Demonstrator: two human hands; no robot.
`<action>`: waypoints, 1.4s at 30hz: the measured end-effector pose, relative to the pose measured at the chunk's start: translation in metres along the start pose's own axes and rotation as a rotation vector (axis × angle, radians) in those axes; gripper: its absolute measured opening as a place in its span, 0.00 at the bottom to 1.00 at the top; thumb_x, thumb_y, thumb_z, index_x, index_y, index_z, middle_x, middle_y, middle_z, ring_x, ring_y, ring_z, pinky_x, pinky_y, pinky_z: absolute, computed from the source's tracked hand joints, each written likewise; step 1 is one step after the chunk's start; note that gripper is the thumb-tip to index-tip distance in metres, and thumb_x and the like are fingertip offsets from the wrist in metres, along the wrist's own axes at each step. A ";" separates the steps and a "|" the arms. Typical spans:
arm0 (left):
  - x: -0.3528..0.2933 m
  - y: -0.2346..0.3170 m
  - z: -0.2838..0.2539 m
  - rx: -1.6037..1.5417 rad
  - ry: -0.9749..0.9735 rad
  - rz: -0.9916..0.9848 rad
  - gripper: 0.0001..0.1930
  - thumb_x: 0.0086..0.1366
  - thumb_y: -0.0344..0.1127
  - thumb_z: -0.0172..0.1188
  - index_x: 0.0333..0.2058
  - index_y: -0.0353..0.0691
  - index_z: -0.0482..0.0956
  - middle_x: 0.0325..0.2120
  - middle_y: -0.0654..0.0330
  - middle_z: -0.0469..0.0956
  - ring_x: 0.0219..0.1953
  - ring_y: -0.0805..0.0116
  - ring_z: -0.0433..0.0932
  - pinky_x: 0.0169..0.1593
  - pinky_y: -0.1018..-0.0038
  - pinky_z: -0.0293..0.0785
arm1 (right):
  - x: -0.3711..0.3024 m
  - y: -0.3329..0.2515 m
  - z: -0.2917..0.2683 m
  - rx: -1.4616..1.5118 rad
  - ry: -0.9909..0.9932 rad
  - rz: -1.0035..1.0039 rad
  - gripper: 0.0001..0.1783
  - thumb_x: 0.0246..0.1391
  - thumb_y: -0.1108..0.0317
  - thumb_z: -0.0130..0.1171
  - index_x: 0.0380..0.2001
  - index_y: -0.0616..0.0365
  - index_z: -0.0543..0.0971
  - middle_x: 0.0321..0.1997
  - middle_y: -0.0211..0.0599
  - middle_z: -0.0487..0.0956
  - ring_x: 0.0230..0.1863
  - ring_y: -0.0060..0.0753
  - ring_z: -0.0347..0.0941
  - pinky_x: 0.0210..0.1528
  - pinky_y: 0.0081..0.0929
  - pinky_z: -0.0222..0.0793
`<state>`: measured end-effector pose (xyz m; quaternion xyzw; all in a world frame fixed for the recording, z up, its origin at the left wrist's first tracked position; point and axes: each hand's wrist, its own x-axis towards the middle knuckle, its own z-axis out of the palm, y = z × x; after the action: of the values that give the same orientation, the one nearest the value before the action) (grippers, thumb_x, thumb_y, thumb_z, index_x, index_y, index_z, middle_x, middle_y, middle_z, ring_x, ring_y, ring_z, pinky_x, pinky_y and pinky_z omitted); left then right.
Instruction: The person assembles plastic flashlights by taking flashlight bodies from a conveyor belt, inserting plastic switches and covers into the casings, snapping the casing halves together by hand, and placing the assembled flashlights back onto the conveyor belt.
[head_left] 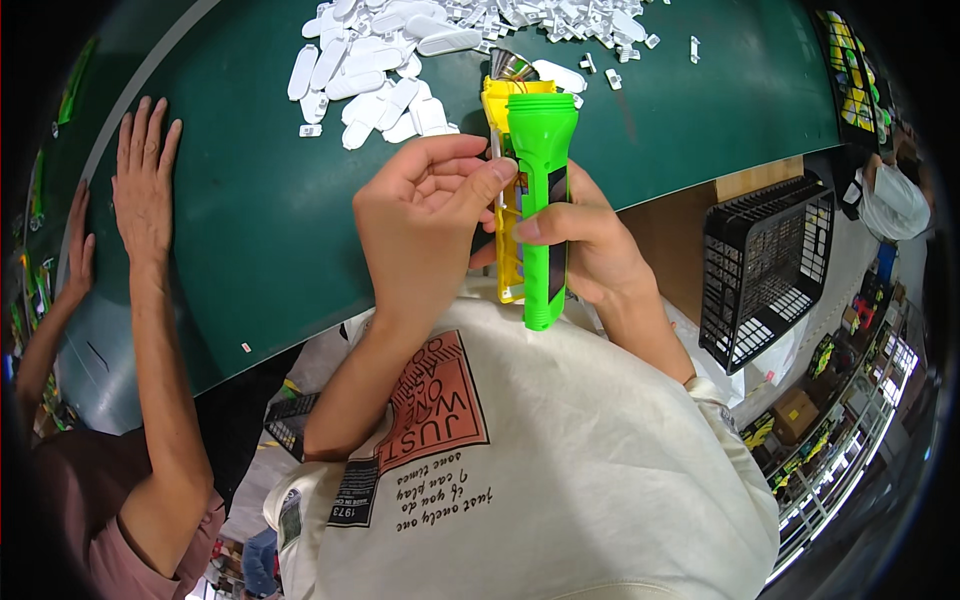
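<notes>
A flashlight with its casing parted is held upright over the near edge of the table. Its green shell half (543, 210) faces me, with a dark panel along its side. Behind it and to the left is the yellow shell half (508, 235), with a silver reflector cup (510, 66) at its top. My right hand (603, 235) is wrapped round the flashlight, thumb across the green half. At the gap between the halves, my left hand (430, 205) has its thumb and curled fingers closed together. Whatever they pinch is hidden.
White oval plastic pieces (365, 85) and small white clips (590, 20) lie heaped across the green table (270, 220). Another person's hand (146, 180) rests flat at the left. A black basket (765, 270) stands at the right, with stocked shelves (840, 420) beyond.
</notes>
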<state>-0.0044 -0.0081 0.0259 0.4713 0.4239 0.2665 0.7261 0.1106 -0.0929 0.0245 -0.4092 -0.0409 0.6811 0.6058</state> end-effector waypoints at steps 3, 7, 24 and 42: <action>-0.003 0.004 0.003 0.020 0.018 0.004 0.13 0.55 0.23 0.66 0.39 0.25 0.76 0.27 0.56 0.78 0.25 0.79 0.76 0.28 0.86 0.72 | -0.002 0.000 -0.001 0.010 0.008 0.006 0.29 0.37 0.76 0.57 0.48 0.62 0.65 0.38 0.39 0.69 0.41 0.30 0.71 0.37 0.36 0.80; -0.006 0.003 0.000 0.026 0.031 0.006 0.13 0.56 0.23 0.65 0.40 0.25 0.76 0.26 0.56 0.79 0.25 0.79 0.76 0.29 0.86 0.73 | -0.001 0.002 0.000 0.025 -0.001 0.014 0.30 0.37 0.77 0.58 0.50 0.62 0.65 0.38 0.38 0.69 0.41 0.31 0.71 0.37 0.37 0.79; -0.005 -0.020 -0.002 0.411 0.232 0.471 0.09 0.51 0.26 0.68 0.17 0.35 0.76 0.12 0.63 0.74 0.14 0.83 0.68 0.18 0.83 0.62 | -0.003 -0.002 0.005 -0.029 0.005 0.007 0.29 0.39 0.77 0.58 0.49 0.61 0.66 0.38 0.38 0.71 0.37 0.31 0.74 0.37 0.34 0.80; 0.002 -0.009 0.001 0.542 0.142 0.532 0.05 0.51 0.23 0.65 0.20 0.31 0.79 0.13 0.65 0.74 0.16 0.85 0.69 0.19 0.86 0.63 | 0.001 -0.003 0.004 -0.032 -0.003 -0.009 0.28 0.39 0.79 0.56 0.49 0.62 0.65 0.39 0.41 0.73 0.35 0.32 0.75 0.36 0.30 0.74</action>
<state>-0.0029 -0.0105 0.0171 0.7200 0.3911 0.3556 0.4497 0.1112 -0.0891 0.0281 -0.4176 -0.0544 0.6781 0.6023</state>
